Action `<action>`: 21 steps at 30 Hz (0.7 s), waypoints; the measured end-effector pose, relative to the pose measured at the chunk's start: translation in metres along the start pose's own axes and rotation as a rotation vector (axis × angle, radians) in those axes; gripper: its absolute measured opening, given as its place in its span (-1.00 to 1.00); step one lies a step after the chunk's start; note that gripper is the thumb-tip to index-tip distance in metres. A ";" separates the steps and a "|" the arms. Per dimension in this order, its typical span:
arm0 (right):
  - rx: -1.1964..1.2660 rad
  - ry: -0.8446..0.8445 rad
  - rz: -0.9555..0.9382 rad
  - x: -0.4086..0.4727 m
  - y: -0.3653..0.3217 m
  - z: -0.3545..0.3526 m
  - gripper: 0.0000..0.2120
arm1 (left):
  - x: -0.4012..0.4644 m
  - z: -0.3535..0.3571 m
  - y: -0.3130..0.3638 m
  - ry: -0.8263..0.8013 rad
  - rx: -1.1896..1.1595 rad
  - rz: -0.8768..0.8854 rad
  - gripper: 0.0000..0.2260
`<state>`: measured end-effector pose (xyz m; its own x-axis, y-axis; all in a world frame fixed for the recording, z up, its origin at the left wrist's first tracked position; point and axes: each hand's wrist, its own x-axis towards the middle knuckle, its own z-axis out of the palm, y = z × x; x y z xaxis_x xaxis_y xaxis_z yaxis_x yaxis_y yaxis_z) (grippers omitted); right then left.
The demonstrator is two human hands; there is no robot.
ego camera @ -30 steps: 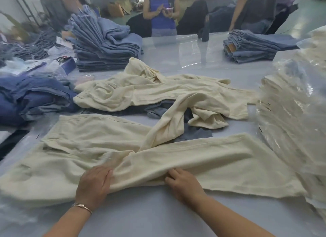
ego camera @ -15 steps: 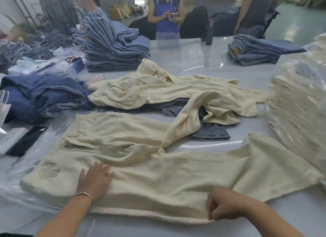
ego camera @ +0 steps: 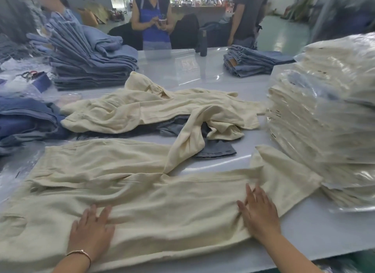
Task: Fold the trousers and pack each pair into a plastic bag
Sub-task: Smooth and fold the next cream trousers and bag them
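My left hand and right hand lie flat with straight fingers on the cream trousers, spread along the near desk edge. Behind lies another cream pair. At right stand, I think, bagged trousers.

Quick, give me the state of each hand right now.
Left hand: open, fingers flat, pressing on the cream trousers.
Right hand: open, fingers spread flat on the same trousers, holding nothing.
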<state>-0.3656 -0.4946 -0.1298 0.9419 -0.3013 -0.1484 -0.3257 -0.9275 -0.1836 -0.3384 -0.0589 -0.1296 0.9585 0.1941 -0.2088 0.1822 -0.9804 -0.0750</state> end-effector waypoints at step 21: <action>-0.173 -0.099 -0.236 0.146 0.082 -0.023 -0.43 | 0.041 -0.027 0.164 0.134 -0.267 0.477 -0.49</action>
<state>-0.2533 -0.6195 -0.1445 0.9745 -0.0578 -0.2166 -0.0718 -0.9958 -0.0572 -0.2630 -0.2128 -0.1241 0.9646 -0.2618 -0.0324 -0.2458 -0.9364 0.2505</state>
